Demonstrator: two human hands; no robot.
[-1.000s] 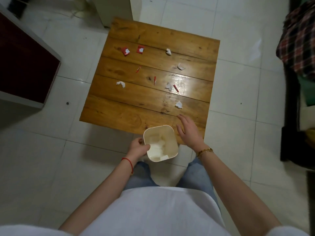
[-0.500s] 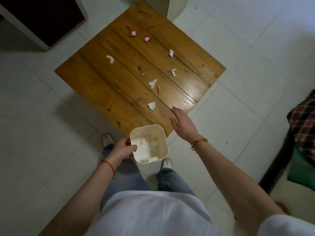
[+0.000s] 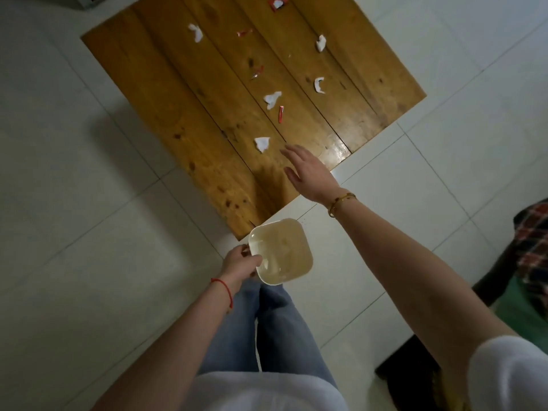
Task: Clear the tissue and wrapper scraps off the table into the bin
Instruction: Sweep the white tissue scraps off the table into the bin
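A low wooden table (image 3: pixel 178 120) carries several white tissue scraps and red wrapper scraps. The nearest tissue scrap (image 3: pixel 262 143) lies just left of my right hand (image 3: pixel 308 172), which hovers open over the table's near corner, fingers apart, holding nothing. Farther back lie another tissue scrap (image 3: pixel 272 99), a red wrapper strip (image 3: pixel 280 113), a curled white piece (image 3: pixel 319 85) and more scraps up the table. My left hand (image 3: pixel 240 264) grips the rim of a small cream bin (image 3: pixel 281 255), held above the floor just off the table's near corner, with some white paper inside.
White tiled floor surrounds the table. A plaid cloth (image 3: pixel 533 247) over dark furniture sits at the right edge, with a dark object (image 3: pixel 406 372) on the floor by my right arm. My legs in jeans (image 3: pixel 275 327) stand below the bin.
The view has swung and moved closer, so the table now appears rotated. My right hand has reached farther over the table toward the nearest tissue scrap. The bin stays in my left hand.
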